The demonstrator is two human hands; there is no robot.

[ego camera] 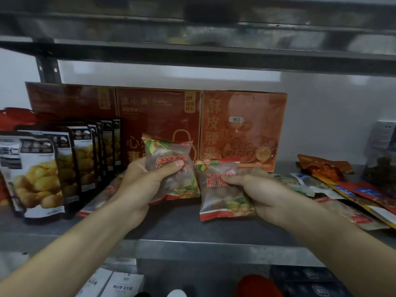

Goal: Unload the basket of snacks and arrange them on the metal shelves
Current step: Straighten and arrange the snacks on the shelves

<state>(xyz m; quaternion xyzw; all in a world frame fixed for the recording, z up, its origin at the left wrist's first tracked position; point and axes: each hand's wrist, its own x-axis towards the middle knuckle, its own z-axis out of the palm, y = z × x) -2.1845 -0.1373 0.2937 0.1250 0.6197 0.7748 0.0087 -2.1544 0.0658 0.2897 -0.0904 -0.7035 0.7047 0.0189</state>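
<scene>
hands are both working over the middle metal shelf, each closed on one frosted snack packet with red lettering. my left hand is gripping the taller-held packet, thumb pressed across its front and fingers behind, keeping it upright. my right hand is pinching the second packet at its side, tilted slightly back, its lower edge looking like it is just touching the shelf, though i cannot tell for sure.

i am judging that the step in hand is standing these two side by side in front of the red boxes. to do it well i am thinking of setting each bottom seam flat first, then leaning the packet lightly back so it does not slide forward on the smooth metal. they are soft and puffy, so squeezing too hard is likely to crumple them; a light grip near the middle seems better.

the black standing pouches at left are giving me a row line to match. loose flat packets are lying at right, waiting to be sorted. the basket is not in view.
</scene>
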